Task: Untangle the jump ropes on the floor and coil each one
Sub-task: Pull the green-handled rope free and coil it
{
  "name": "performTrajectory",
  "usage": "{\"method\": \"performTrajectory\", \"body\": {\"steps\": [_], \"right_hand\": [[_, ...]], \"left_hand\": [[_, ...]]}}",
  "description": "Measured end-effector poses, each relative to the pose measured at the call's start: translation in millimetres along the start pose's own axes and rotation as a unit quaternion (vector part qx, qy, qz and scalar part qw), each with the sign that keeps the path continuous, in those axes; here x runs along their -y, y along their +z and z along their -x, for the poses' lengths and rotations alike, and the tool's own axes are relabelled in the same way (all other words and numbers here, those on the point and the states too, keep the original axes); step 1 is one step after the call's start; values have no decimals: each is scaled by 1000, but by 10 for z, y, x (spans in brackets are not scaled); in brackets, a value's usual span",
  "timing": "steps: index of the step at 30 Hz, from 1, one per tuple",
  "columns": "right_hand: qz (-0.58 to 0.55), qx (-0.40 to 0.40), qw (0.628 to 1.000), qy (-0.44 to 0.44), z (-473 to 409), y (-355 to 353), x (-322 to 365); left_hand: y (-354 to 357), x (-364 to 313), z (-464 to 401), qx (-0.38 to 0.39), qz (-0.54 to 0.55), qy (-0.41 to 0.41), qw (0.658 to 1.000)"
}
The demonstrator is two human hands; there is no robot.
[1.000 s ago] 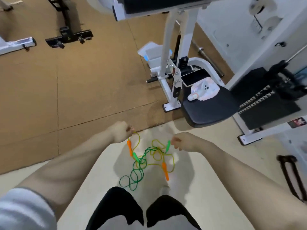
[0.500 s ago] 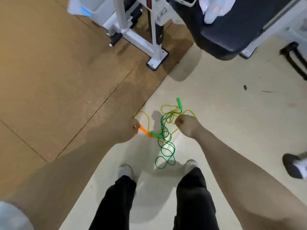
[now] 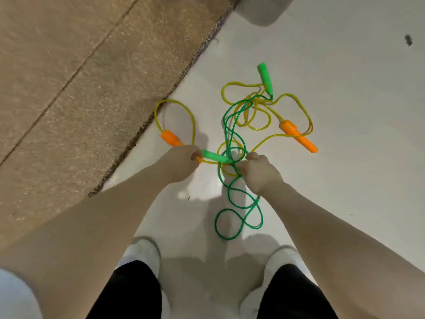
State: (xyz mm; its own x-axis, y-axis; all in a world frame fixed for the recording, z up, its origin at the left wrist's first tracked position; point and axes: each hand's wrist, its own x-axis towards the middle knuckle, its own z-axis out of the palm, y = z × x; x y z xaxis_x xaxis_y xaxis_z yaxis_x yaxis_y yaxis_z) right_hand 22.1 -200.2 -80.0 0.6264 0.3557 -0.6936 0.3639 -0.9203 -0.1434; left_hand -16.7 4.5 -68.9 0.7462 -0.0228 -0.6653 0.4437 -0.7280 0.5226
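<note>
Two jump ropes lie tangled on the white floor (image 3: 345, 203). The yellow rope (image 3: 174, 104) has orange handles, and my left hand (image 3: 181, 163) grips one orange handle (image 3: 170, 137). Its other orange handle (image 3: 297, 136) lies free to the right. The green rope (image 3: 239, 217) has one green handle (image 3: 215, 157) lying between my hands, its end touching my left thumb. The second green handle (image 3: 265, 78) lies at the far side. My right hand (image 3: 259, 172) pinches the crossed cords at the knot, fingers curled.
A brown speckled mat (image 3: 69, 88) covers the floor on the left, its edge running diagonally just beside the yellow loop. My feet in white socks (image 3: 142, 253) (image 3: 284, 257) stand just behind the green loops. A dark speck (image 3: 408, 40) lies far right.
My head has dropped closer to the floor, so the gym machine is out of view. Both hands have closed in on the middle of the tangle, and the cords have spread out.
</note>
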Motion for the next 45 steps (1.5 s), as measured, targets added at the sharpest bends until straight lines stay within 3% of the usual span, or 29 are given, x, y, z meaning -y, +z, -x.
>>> {"method": "performTrajectory", "body": {"steps": [4,8,10,13,16,19,23,27,29,30,32,34,36,38,40,43,45], "right_hand": [[176,-89,976,-88,-714,454,-81],[229,-79,967,-74,-665,522,-45],[185,-71,978,-64,-426,467,27],[32,-90,992,-81,-292,383,132],[-142,-151,974,-95,-365,319,148],[-193,-159,963,-101,-385,285,152],[-172,-68,969,-163,-229,57,149],[-264,34,953,-146,-215,-165,-11],[-217,82,967,-104,-276,-125,-145],[-185,114,973,-72,-291,-73,-232],[-178,179,967,11,-257,50,-424],[-185,194,962,60,-190,161,-580],[-233,124,963,58,-182,212,-647],[-395,26,917,54,-209,142,-573],[-578,-13,815,52,-270,-9,-423],[-701,-3,711,48,-348,-159,-177],[-722,5,691,43,-376,-199,-54]], "left_hand": [[276,308,-751,-81,6,23,996],[399,212,-884,-128,178,22,975],[415,78,-666,-100,210,16,972],[439,-111,-455,13,184,61,981],[516,-198,-462,80,175,111,975],[507,-188,-497,71,96,117,986],[288,-270,-318,81,-48,116,989],[67,-125,-373,-76,-53,135,986],[-25,-25,-449,-182,5,98,978],[-88,36,-482,-231,89,58,967],[-281,162,-505,-305,318,-33,897],[-424,311,-489,-289,456,-97,836],[-397,429,-471,-199,481,-122,845],[-273,476,-430,-78,447,-83,887],[-177,446,-402,16,400,-33,916],[-85,236,-370,73,436,-6,897],[-35,79,-331,110,456,11,883]]}}
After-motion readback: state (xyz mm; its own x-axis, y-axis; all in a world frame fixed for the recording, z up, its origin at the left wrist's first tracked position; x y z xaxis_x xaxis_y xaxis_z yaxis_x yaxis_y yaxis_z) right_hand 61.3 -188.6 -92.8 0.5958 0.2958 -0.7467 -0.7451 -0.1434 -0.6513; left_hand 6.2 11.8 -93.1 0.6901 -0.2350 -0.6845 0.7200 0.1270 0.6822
